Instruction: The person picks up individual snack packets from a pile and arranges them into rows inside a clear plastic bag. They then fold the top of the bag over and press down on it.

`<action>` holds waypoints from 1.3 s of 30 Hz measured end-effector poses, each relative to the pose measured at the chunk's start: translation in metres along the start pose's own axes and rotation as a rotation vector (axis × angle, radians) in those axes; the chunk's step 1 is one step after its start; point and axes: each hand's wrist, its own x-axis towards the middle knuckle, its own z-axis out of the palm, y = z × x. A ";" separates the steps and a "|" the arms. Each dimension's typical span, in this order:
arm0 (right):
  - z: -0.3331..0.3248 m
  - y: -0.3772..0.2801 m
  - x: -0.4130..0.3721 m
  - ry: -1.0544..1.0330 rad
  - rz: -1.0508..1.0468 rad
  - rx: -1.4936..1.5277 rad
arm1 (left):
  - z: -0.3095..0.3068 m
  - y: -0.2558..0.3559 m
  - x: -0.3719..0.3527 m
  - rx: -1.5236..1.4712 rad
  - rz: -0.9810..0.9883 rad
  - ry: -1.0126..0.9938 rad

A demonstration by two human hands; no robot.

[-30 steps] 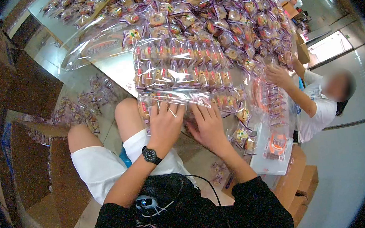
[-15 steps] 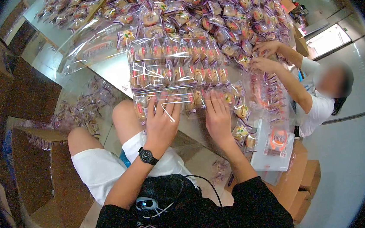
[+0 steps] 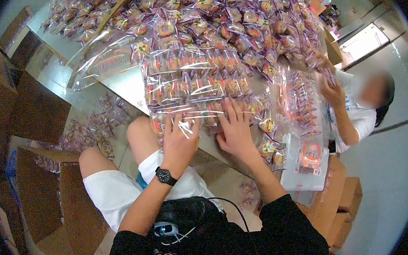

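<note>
A large clear plastic bag lies before me with rows of individually wrapped pastries standing on edge inside. My left hand rests at its near row, fingers stretched out; glare from the film crosses them, so they seem to be under the plastic. Lying at the same row, my right hand has its fingers extended and its thumb apart. Neither hand is closed around anything. Loose wrapped pastries sit just right of my right hand.
A big heap of wrapped pastries covers the table's far side. An unfilled-looking printed bag lies left. At right, a co-worker's hands handle pastries beside another filled bag. Printed bags and cardboard boxes stand nearer; more boxes are left.
My right hand has shifted left along the near row and its thumb now shows. My left hand stays nearly in place. The co-worker's hands have moved right, away from the heap.
</note>
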 end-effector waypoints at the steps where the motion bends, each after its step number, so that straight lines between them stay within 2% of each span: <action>1: 0.002 0.000 -0.003 0.021 -0.033 0.021 | -0.001 -0.001 0.000 -0.008 0.001 0.012; 2: 0.004 0.002 -0.007 -0.017 -0.072 0.046 | -0.001 -0.001 0.000 -0.018 0.004 0.024; 5: 0.025 0.008 -0.006 0.148 -0.157 0.034 | -0.002 -0.001 0.003 -0.027 0.009 0.043; 10: 0.050 0.001 -0.013 0.282 -0.048 0.068 | 0.001 -0.003 -0.002 -0.042 0.015 0.038; 11: 0.050 -0.003 -0.005 0.318 -0.026 0.066 | 0.003 -0.007 0.000 -0.036 0.047 0.050; 13: 0.038 -0.010 -0.007 0.249 -0.008 0.064 | 0.007 -0.010 -0.005 -0.035 0.100 0.063; 14: 0.034 -0.011 -0.009 0.253 -0.004 0.061 | 0.011 -0.011 -0.007 -0.055 0.133 0.148; 19: 0.027 -0.039 -0.057 0.345 0.000 0.114 | -0.013 -0.013 -0.024 -0.320 0.367 0.085; 22: 0.039 -0.058 -0.084 0.161 -0.024 0.760 | -0.011 -0.017 -0.041 -0.536 0.606 0.094; 25: 0.052 -0.082 -0.109 -0.106 0.198 1.338 | -0.019 -0.008 -0.043 -0.822 0.587 0.160; 26: 0.063 -0.077 -0.115 -0.244 0.324 1.466 | -0.021 -0.010 -0.045 -0.869 0.493 0.136; 27: 0.059 -0.076 -0.113 -0.186 0.402 1.496 | -0.025 -0.009 -0.044 -0.904 0.397 0.137; 29: 0.041 -0.071 -0.097 -0.071 0.552 1.544 | -0.032 -0.004 -0.041 -0.969 0.203 0.150; 30: 0.025 -0.067 -0.086 -0.007 0.677 1.454 | -0.029 -0.001 -0.050 -0.927 0.137 0.208; 33: 0.018 -0.036 -0.077 0.136 0.605 1.262 | -0.019 -0.006 -0.079 -0.844 0.260 0.151; 34: 0.013 -0.028 -0.077 0.087 0.644 1.231 | -0.032 -0.009 -0.075 -0.832 0.333 -0.048; 37: 0.019 -0.012 -0.084 -0.015 0.613 1.331 | -0.041 0.000 -0.066 -0.573 0.064 -0.265; 39: 0.025 -0.014 -0.085 -0.024 0.617 1.274 | -0.035 0.000 -0.068 -0.504 -0.050 -0.154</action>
